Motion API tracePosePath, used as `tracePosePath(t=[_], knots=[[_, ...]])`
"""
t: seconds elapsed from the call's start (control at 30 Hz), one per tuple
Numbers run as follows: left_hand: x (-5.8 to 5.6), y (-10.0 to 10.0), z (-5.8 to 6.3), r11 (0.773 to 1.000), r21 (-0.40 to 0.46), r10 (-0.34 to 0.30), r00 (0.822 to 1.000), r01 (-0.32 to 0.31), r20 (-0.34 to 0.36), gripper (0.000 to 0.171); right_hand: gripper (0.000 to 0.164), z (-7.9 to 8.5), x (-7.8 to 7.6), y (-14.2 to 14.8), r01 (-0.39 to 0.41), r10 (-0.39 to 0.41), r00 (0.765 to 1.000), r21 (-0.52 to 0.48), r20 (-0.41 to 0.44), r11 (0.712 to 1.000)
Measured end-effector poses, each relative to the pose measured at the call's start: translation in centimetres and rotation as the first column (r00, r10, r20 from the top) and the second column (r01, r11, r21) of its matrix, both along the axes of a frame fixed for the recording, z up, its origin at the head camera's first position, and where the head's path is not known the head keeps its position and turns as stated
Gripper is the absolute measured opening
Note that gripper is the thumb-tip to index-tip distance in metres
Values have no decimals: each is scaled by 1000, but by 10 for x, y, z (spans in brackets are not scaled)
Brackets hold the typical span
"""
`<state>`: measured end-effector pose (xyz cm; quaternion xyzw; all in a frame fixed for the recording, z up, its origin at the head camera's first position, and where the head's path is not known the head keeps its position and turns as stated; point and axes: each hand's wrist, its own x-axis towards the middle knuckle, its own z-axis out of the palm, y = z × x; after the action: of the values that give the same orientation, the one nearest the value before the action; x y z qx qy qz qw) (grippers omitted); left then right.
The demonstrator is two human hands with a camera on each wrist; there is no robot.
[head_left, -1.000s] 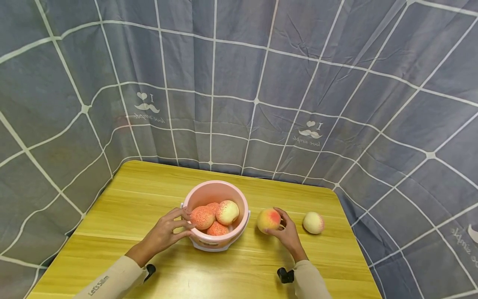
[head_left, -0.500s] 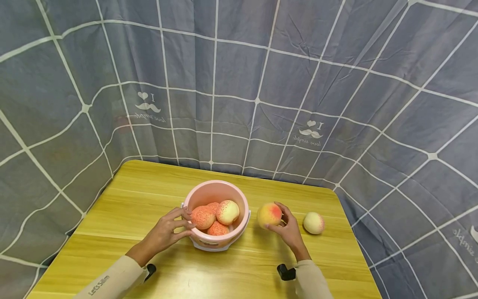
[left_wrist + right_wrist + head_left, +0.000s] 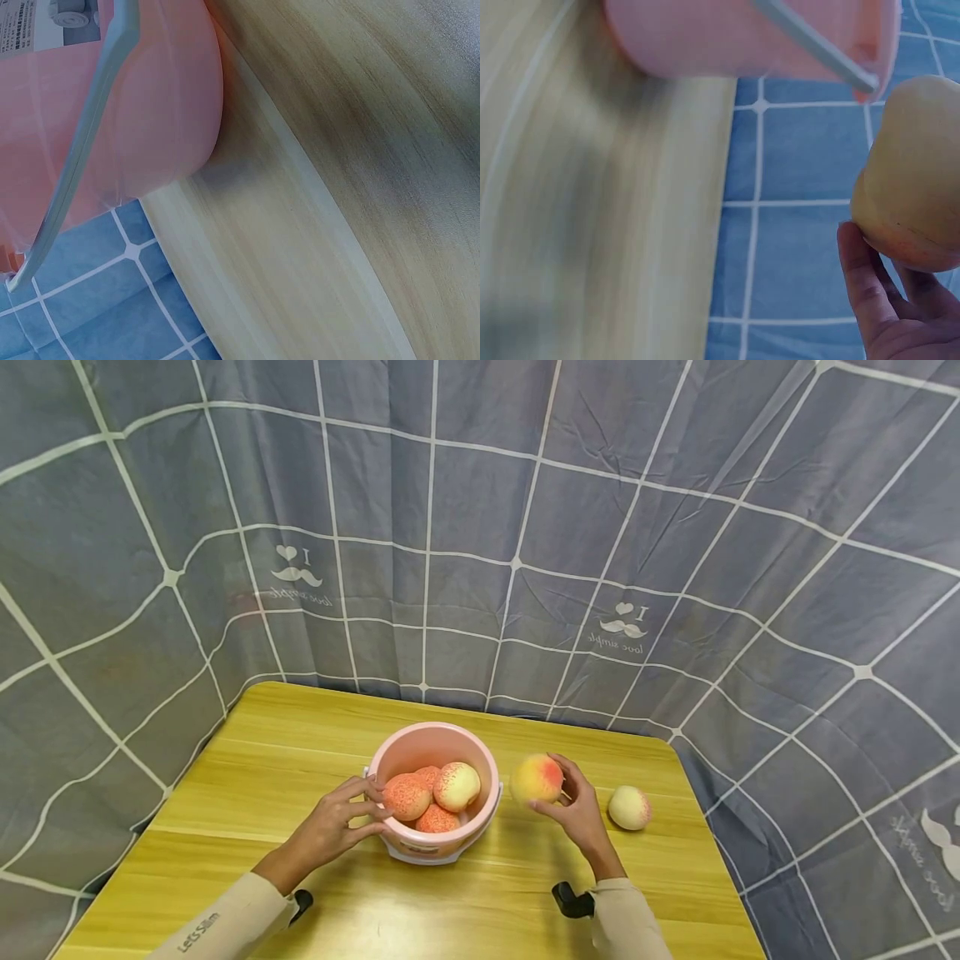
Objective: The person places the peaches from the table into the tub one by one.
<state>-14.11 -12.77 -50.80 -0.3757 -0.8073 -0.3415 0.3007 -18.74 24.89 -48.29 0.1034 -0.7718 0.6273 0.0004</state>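
A pink bucket [image 3: 390,748] with a pale handle stands near the middle of the table. Inside it lie several peaches [image 3: 407,797], speckled red or cream. My left hand [image 3: 341,818] holds the bucket's left rim, fingertips over the edge; the left wrist view shows the bucket's side [image 3: 165,105] but not this hand. To the right of the bucket, my right hand [image 3: 581,817] grips a yellow peach with a red blush [image 3: 536,779] between thumb and fingers. In the right wrist view this peach [image 3: 915,172] is up above the tabletop, close to the bucket [image 3: 727,37].
One more cream peach [image 3: 630,807] with a pinkish side sits on the wooden table [image 3: 300,727], right of my right hand. A grey curtain with white grid lines [image 3: 472,510] encloses the table's back and sides. Black wrist mounts [image 3: 573,902] show at both sleeves.
My right hand has lifted the yellow peach up from the table, slightly farther from me. The left hand and the bucket have stayed in place.
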Motion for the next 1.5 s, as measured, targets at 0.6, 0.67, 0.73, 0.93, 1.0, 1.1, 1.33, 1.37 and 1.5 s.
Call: tracePosePath(t=[0.6, 0.67, 0.73, 0.93, 1.0, 1.1, 1.33, 1.37, 1.5], knots=[[0, 0, 2, 1000, -8, 8, 1000, -8, -15, 21, 74, 30, 0, -38, -124, 125, 989, 28, -74, 992], [0, 0, 2, 1000, -8, 8, 1000, -8, -16, 20, 74, 31, 1, -43, -136, 139, 987, 46, -78, 990], [0, 0, 2, 1000, -7, 7, 1000, -7, -17, 20, 75, 32, 1, -48, -145, 150, 986, 61, -77, 988], [-1, -1, 1, 1000, -7, 9, 1000, -10, -27, 26, 73, 53, 12, -65, -183, 193, 977, 112, -87, 977], [-1, -1, 1, 1000, -7, 8, 1000, -9, -26, 26, 72, 60, 16, -69, -194, 205, 975, 131, -83, 972], [-1, 0, 1, 1000, -5, 4, 1000, -5, -22, 25, 71, 63, 18, -75, -210, 222, 972, 148, -72, 966], [-1, -1, 0, 1000, 6, -5, 1000, 5, -26, 27, 74, 42, 8, -84, -246, 261, 962, 162, -78, 956], [-1, -1, 0, 1000, 8, -8, 1000, 8, -25, 28, 75, 37, 6, -85, -249, 264, 961, 162, -78, 955], [-2, -1, -1, 1000, 13, -16, 1000, 16, -22, 31, 76, 26, 3, -90, -271, 285, 956, 151, -76, 951]])
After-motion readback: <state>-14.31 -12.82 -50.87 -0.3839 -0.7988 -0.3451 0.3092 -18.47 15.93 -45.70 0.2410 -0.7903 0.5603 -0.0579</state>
